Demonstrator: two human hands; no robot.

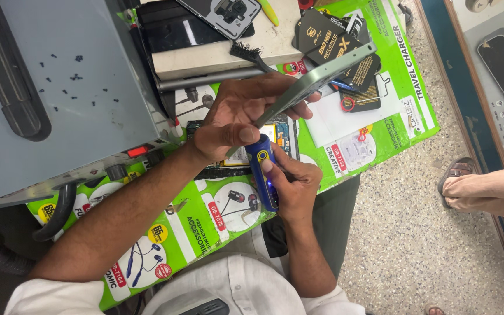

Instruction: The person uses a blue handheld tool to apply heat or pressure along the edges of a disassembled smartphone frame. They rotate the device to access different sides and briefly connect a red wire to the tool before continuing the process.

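White shirt (228, 286) sits nearest the lens, both forearms reaching up from it over the counter (188, 227), which is covered by a green printed sheet.

Right hand (296, 189): fingers clamped around a blue electric screwdriver (262, 169), tip hidden behind the left thumb. The grip is taken low on the barrel, which looks smooth and rigid; probably light.

Left hand (234, 114): fingers closed on a thin pale-green phone frame (316, 79), held tilted with its far end raised above the counter. It is pinched by the edges near the lower end. Judged stiff but thin, likely slippery on the flat faces and easily bent or scratched if levered; edge holds are safer than face holds.

An opened phone body (263, 137) with exposed board lies flat beneath both hands; delicate, best left supported on the sheet.

Also seen: small black brush (251, 54), red-ringed tool (348, 104), grey machine (59, 87) with loose dark screws on top. Another person's sandalled foot (459, 172) is at the right, well apart.
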